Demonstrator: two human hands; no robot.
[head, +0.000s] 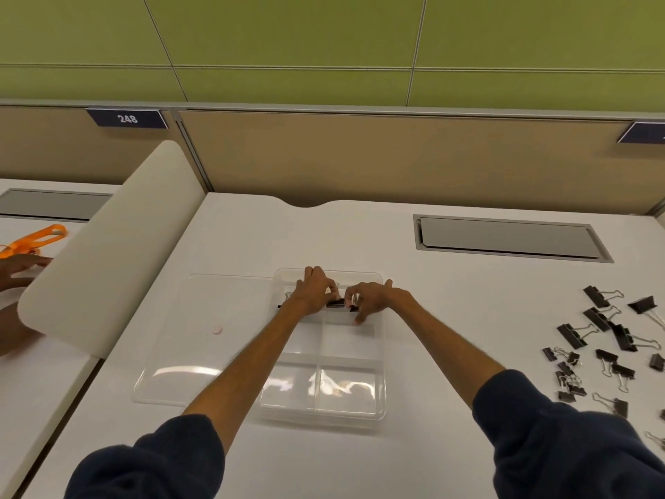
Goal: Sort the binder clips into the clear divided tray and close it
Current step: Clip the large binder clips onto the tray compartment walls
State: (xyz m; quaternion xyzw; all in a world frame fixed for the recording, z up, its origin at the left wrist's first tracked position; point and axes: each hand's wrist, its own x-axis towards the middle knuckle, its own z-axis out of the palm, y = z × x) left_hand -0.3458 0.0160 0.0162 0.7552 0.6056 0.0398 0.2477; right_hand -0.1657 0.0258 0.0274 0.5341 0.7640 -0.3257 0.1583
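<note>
The clear divided tray lies open on the white desk, its clear lid flat to its left. Both hands reach into the tray's far compartments. My left hand and my right hand meet over a black binder clip, fingers curled and pinching it from either side. Another clip's wire handles show beside my left wrist. Several loose black binder clips of different sizes lie scattered at the desk's right.
A white curved divider stands at the desk's left edge. Beyond it, another person's hand rests near orange scissors. A grey cable hatch sits at the back right. A small pink disc lies under the lid.
</note>
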